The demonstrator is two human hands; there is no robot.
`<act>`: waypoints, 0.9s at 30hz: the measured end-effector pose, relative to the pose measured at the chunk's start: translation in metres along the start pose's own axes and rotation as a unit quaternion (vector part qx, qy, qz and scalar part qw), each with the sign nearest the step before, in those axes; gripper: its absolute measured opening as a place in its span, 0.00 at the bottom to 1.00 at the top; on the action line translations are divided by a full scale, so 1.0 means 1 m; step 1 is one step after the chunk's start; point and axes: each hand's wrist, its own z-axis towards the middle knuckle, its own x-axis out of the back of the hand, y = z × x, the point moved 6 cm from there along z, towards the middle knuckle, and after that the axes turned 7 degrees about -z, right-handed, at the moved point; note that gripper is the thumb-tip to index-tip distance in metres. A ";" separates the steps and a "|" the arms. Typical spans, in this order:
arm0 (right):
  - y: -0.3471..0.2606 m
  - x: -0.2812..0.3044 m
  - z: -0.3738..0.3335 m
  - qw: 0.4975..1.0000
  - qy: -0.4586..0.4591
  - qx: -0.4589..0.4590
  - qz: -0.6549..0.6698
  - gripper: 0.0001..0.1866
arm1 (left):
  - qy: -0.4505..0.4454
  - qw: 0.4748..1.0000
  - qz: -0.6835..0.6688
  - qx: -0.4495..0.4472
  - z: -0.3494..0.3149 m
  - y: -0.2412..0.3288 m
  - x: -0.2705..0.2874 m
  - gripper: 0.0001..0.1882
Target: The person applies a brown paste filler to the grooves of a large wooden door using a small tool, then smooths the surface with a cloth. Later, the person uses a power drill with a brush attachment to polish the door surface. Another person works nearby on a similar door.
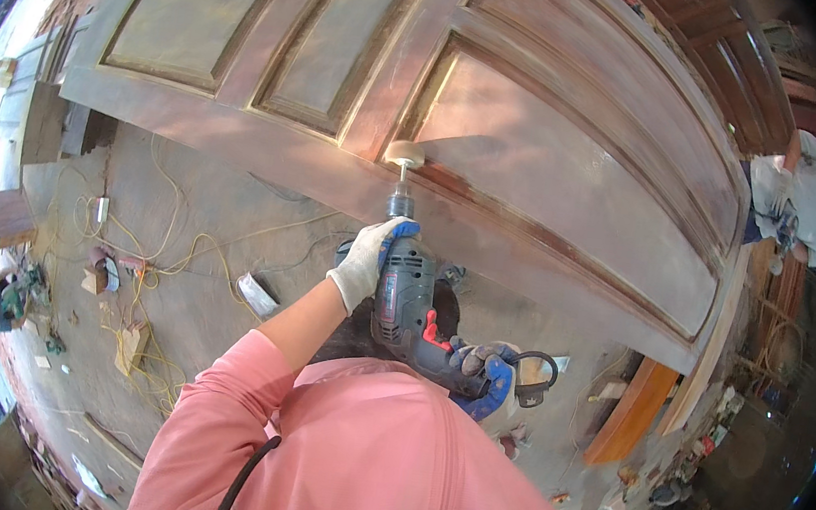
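Note:
A dark grey power drill [405, 297] with a red trigger is held across in front of me. My left hand [365, 262], in a white glove with blue coating, wraps around its front body just behind the chuck. Gripping the rear handle is my right hand [493, 378], gloved too, with the fingers curled near the trigger. A pale round sanding head [404, 153] on a shaft in the chuck meets the moulded edge of a panelled wooden door [586, 197], close to a panel corner. The door lies flat with a dusty reddish-brown surface.
Yellow cords [189, 255] tangle across the concrete floor to the left, among wood blocks [2, 217]. Orange-brown timber [634, 412] supports the door's near right. Another person [809, 195] works with a tool at the far right, beside a darker door [717, 59].

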 end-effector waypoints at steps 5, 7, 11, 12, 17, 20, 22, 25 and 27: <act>0.011 -0.008 -0.014 0.998 0.031 -0.001 0.056 0.06 | 0.002 1.000 0.029 0.012 0.001 -0.001 0.006 0.12; 0.019 -0.007 -0.017 0.998 0.033 0.002 0.059 0.06 | -0.013 0.999 0.034 0.007 -0.002 0.008 0.008 0.13; 0.024 -0.006 -0.022 0.998 0.059 0.005 0.032 0.07 | -0.013 0.998 0.066 0.006 -0.008 0.007 0.004 0.12; 0.023 -0.002 -0.023 0.997 0.072 0.003 0.030 0.07 | -0.007 0.997 0.072 0.006 -0.006 0.003 0.004 0.10; 0.003 0.062 -0.035 0.988 0.109 0.082 0.076 0.05 | -0.123 0.976 0.174 -0.038 0.020 -0.070 -0.041 0.11; -0.008 0.110 -0.037 0.980 0.149 0.090 0.093 0.05 | -0.124 0.981 0.146 0.033 0.032 -0.117 -0.072 0.13; -0.013 0.120 -0.036 0.975 0.189 0.085 0.086 0.05 | -0.125 0.982 0.139 0.028 0.033 -0.129 -0.083 0.12; -0.012 0.120 -0.028 0.979 0.169 0.054 0.102 0.06 | -0.119 0.973 0.191 -0.058 0.040 -0.117 -0.063 0.12; -0.002 0.099 -0.018 0.984 0.124 0.032 0.123 0.06 | -0.063 0.984 0.163 -0.038 0.034 -0.095 -0.041 0.12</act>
